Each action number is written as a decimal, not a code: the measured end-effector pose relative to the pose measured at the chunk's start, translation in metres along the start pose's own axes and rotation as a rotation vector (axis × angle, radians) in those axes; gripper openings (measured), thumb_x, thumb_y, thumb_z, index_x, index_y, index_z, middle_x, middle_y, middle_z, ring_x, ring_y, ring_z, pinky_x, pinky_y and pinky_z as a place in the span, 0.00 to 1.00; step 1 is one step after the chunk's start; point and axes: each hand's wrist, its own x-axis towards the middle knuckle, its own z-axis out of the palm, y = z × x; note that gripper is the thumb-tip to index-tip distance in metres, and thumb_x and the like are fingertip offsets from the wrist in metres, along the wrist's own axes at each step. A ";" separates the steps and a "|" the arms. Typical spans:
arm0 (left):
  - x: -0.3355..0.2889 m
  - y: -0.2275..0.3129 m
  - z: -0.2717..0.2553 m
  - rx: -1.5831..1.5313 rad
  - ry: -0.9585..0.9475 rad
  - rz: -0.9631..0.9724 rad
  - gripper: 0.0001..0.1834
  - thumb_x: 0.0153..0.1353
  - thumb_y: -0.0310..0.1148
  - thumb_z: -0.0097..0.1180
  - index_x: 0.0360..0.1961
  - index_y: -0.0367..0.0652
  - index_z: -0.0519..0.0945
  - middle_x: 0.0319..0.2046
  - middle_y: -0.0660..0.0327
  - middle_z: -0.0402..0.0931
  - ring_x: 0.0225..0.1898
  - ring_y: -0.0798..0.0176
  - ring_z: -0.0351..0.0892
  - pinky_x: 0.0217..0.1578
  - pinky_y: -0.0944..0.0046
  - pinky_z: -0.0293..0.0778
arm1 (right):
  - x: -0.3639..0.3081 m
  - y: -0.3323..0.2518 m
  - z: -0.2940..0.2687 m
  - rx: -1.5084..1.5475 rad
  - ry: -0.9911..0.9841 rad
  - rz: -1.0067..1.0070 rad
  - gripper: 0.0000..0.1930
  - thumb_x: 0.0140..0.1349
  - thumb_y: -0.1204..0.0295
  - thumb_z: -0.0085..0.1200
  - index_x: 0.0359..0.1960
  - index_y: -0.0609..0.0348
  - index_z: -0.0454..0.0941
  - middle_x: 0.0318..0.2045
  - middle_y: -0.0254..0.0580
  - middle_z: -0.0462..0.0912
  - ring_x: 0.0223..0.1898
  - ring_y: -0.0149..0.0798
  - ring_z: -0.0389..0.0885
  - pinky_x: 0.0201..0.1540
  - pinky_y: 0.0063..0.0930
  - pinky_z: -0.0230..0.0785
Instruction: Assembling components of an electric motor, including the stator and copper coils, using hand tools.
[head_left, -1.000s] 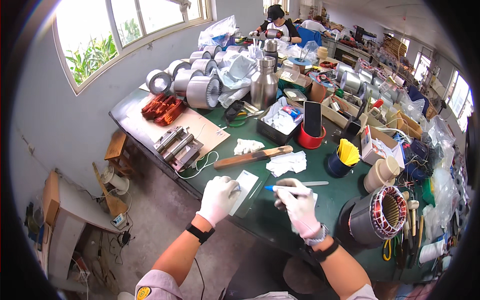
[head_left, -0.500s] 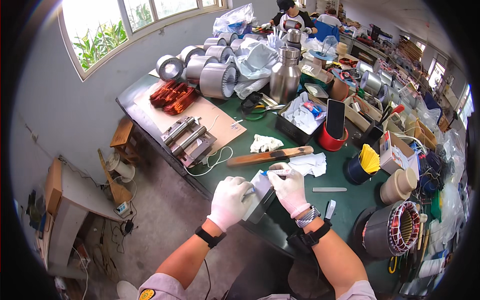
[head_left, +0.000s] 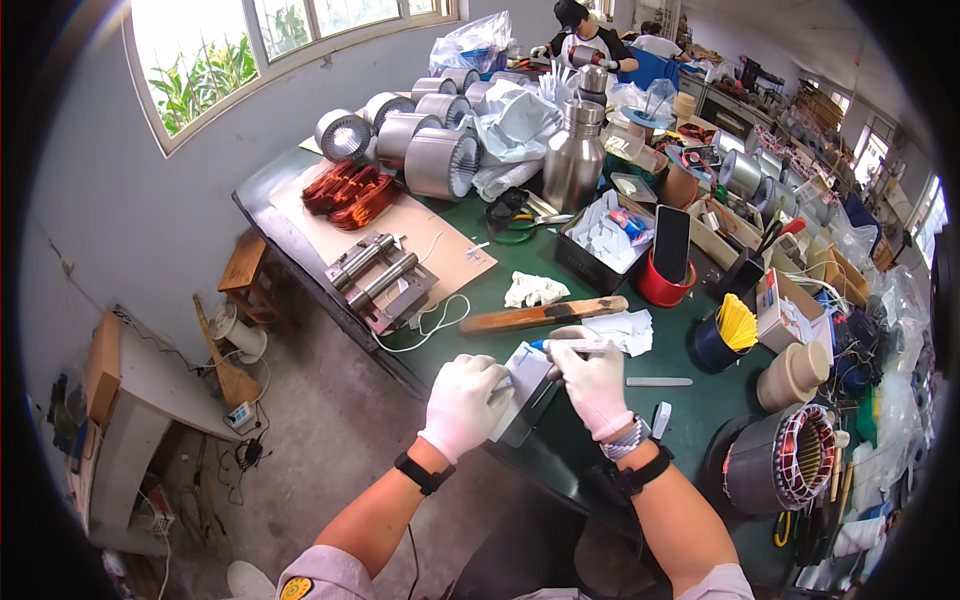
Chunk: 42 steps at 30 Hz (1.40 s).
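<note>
Workshop, apparently for winding electric motors. Grey slotted cylindrical cores (head_left: 441, 164) crowd the far left of a green-topped bench (head_left: 690, 420), behind bundles of copper-coloured wire (head_left: 350, 196). A wound stator (head_left: 755, 468), its coils laced, sits at right, near a yellow-handled tool (head_left: 783, 528). In the background, a gloved co-worker (head_left: 592, 45) handles a metal-cased cylinder (head_left: 586, 56); the floor (head_left: 330, 430) resembles concrete.

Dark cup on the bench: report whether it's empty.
Not empty: a bunch of yellow strips sticks up out of the dark cup.
</note>
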 end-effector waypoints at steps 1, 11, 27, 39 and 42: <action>-0.001 0.000 0.000 -0.006 0.002 0.003 0.12 0.54 0.32 0.70 0.40 0.44 0.88 0.41 0.56 0.84 0.45 0.48 0.81 0.49 0.51 0.76 | -0.005 -0.007 -0.005 -0.003 0.006 -0.003 0.09 0.69 0.71 0.61 0.43 0.67 0.86 0.27 0.34 0.86 0.27 0.24 0.83 0.31 0.22 0.76; -0.018 0.050 -0.038 -0.059 0.224 0.036 0.16 0.48 0.24 0.73 0.41 0.43 0.89 0.39 0.57 0.83 0.45 0.49 0.80 0.48 0.52 0.74 | -0.120 -0.072 -0.052 0.169 0.019 0.051 0.08 0.70 0.76 0.61 0.47 0.67 0.81 0.33 0.35 0.85 0.30 0.24 0.85 0.32 0.20 0.76; -0.072 0.173 -0.048 -0.381 -0.040 0.258 0.19 0.51 0.21 0.67 0.47 0.40 0.86 0.26 0.54 0.79 0.28 0.48 0.82 0.32 0.51 0.77 | -0.235 -0.078 -0.078 0.019 0.056 -0.086 0.09 0.70 0.72 0.62 0.45 0.65 0.84 0.33 0.39 0.88 0.36 0.24 0.84 0.39 0.25 0.77; -0.026 0.033 -0.035 0.154 -0.055 -0.102 0.10 0.63 0.31 0.66 0.43 0.38 0.86 0.32 0.45 0.83 0.35 0.39 0.85 0.38 0.46 0.77 | -0.308 -0.024 -0.181 -0.398 0.105 0.006 0.20 0.70 0.61 0.63 0.54 0.64 0.82 0.40 0.50 0.89 0.42 0.46 0.90 0.48 0.36 0.80; -0.015 0.012 -0.043 0.278 -0.084 -0.252 0.19 0.61 0.32 0.67 0.53 0.39 0.83 0.37 0.46 0.85 0.38 0.40 0.86 0.40 0.46 0.78 | -0.337 -0.018 -0.211 -0.555 0.184 -0.015 0.17 0.68 0.63 0.64 0.51 0.62 0.83 0.39 0.49 0.89 0.42 0.46 0.90 0.47 0.37 0.80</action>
